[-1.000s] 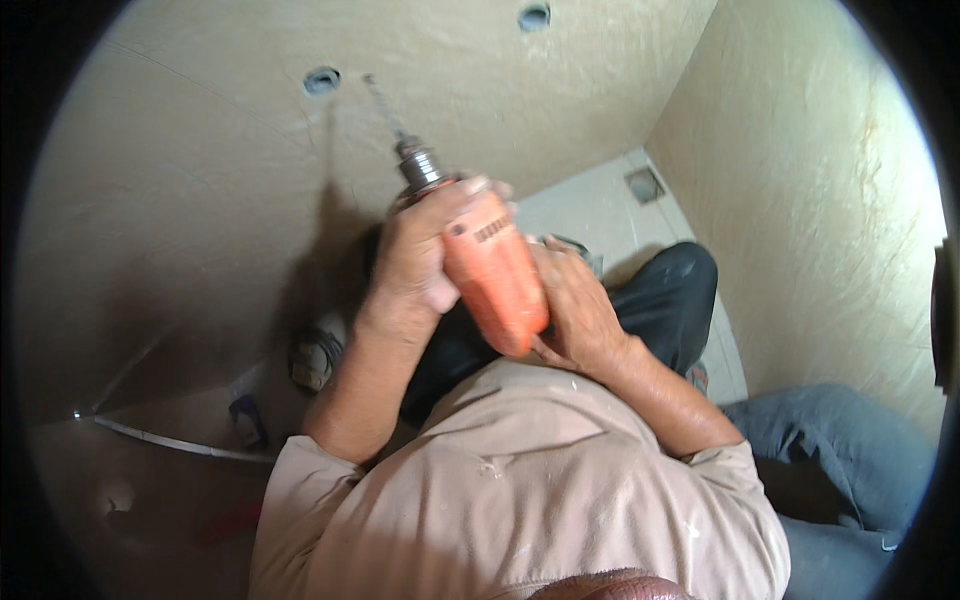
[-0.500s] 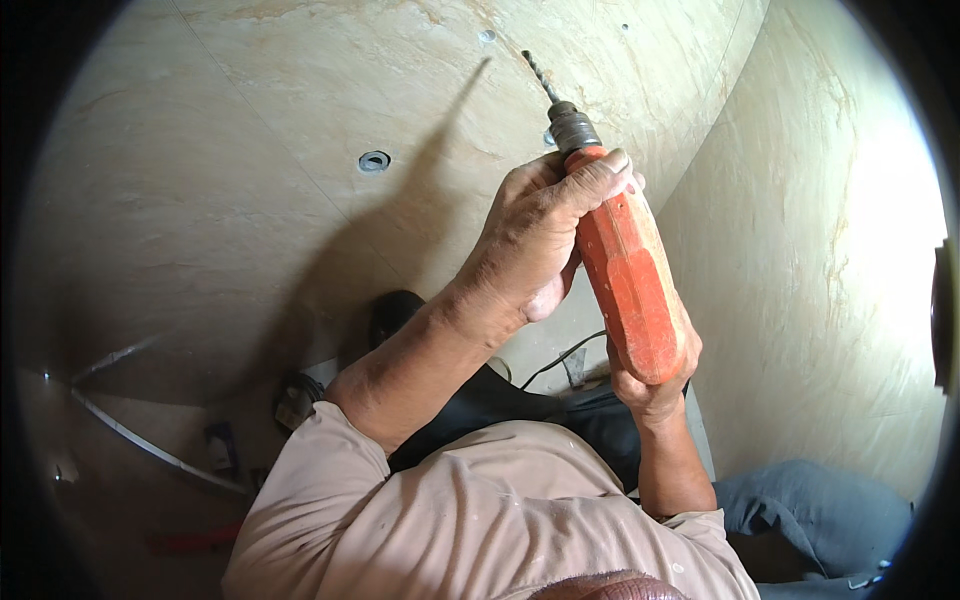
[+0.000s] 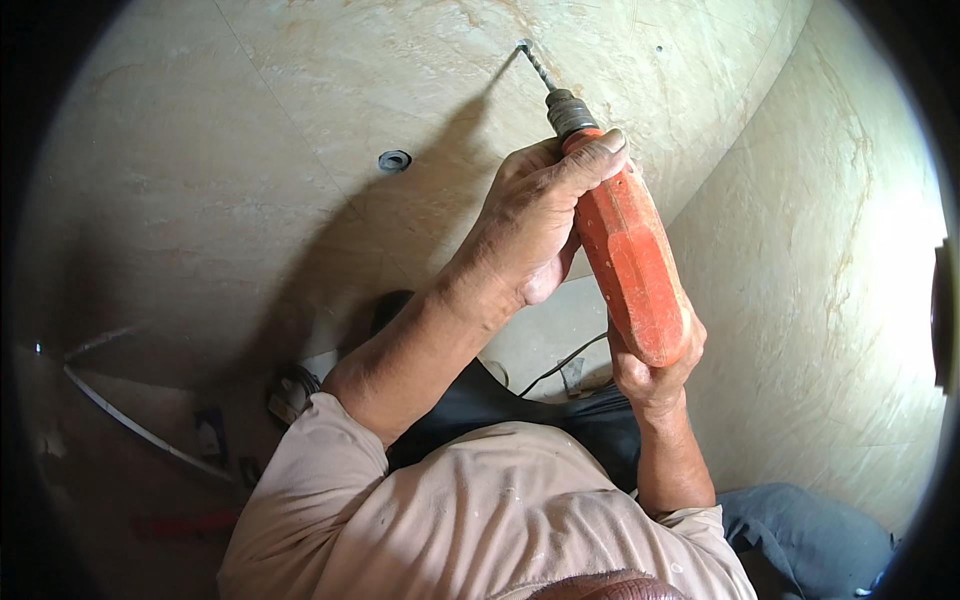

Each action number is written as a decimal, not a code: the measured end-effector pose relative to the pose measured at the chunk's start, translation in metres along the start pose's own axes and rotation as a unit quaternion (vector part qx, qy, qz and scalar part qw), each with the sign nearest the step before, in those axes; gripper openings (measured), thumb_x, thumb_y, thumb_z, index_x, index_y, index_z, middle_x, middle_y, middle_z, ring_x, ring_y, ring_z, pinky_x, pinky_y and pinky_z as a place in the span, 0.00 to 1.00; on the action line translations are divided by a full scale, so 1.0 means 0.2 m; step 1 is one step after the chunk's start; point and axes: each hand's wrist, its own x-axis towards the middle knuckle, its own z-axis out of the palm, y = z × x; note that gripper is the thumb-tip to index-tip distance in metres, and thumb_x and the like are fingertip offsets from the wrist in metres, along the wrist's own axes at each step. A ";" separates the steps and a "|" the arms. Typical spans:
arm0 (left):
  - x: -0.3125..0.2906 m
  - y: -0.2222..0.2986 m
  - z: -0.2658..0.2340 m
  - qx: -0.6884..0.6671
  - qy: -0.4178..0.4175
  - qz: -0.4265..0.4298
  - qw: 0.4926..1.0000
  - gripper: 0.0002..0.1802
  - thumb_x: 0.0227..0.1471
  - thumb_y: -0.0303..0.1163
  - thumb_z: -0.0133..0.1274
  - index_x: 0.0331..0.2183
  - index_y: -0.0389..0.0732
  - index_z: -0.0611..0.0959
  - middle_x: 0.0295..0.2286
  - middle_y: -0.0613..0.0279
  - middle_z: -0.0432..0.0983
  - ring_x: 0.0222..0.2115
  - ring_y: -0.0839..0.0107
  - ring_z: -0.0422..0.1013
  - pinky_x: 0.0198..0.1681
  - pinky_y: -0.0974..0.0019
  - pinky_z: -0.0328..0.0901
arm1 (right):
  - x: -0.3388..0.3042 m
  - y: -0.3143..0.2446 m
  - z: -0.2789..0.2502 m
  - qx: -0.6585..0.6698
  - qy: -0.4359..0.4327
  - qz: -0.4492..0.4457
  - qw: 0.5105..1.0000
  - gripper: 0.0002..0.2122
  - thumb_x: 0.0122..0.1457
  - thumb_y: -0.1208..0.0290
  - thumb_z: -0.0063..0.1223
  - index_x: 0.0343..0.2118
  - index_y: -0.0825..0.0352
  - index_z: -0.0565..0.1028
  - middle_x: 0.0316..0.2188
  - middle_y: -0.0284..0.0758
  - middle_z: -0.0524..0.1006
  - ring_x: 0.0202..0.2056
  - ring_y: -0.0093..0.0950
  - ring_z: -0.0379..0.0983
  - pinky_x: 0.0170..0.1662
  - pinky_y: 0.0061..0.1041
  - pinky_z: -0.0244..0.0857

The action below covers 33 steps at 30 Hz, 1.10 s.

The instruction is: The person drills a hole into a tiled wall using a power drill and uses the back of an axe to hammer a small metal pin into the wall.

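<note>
Both hands hold an orange power drill (image 3: 632,255) up against the beige marbled wall (image 3: 330,90). My left hand (image 3: 535,205) is closed round the front of its body, just behind the metal chuck (image 3: 570,112), with the thumb lying along the top. At the rear, my right hand (image 3: 665,370) wraps the handle, mostly hidden beneath the body. A spiral drill bit (image 3: 540,70) points away, its tip at a small hole (image 3: 524,45) in the wall. How deep the tip sits, I cannot tell.
A larger round hole (image 3: 395,161) with a grey rim lies left of the drill. Another marbled wall (image 3: 800,240) rises at the right. A dark cord (image 3: 565,365) runs below the drill. Grey-blue cloth (image 3: 800,535) is low right; a pale strip (image 3: 140,425) lies low left.
The bit's tip has come to the small hole; before, it was apart, to the hole's right. The view has shifted a little, and both hands keep their hold on the drill.
</note>
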 end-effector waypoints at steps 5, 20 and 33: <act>0.00 0.01 -0.01 0.008 -0.001 -0.004 1.000 0.20 0.63 0.43 0.60 0.43 0.34 0.83 0.41 0.51 0.81 0.43 0.64 0.78 0.52 0.56 0.73 | 0.00 0.00 -0.01 -0.005 -0.021 0.018 1.000 0.18 0.45 0.78 0.68 0.41 0.75 0.76 0.31 0.46 0.78 0.28 0.43 0.75 0.32 0.34 0.69; -0.07 0.11 0.12 0.538 -0.151 0.544 0.626 0.51 0.47 0.81 0.50 0.43 0.37 0.81 0.45 0.41 0.75 0.50 0.44 0.71 0.62 0.37 0.57 | 0.14 -0.35 -0.09 0.264 0.065 0.391 0.879 0.21 0.55 0.70 0.66 0.51 0.74 0.77 0.42 0.38 0.82 0.42 0.26 0.77 0.48 0.28 0.72; -0.01 0.04 0.19 0.427 -0.120 0.565 0.695 0.21 0.32 0.46 0.55 0.23 0.37 0.80 0.23 0.57 0.74 0.29 0.59 0.73 0.47 0.43 0.69 | 0.21 -0.34 -0.17 -0.098 -0.123 0.246 0.956 0.18 0.55 0.70 0.66 0.47 0.72 0.77 0.38 0.38 0.81 0.39 0.29 0.77 0.45 0.29 0.72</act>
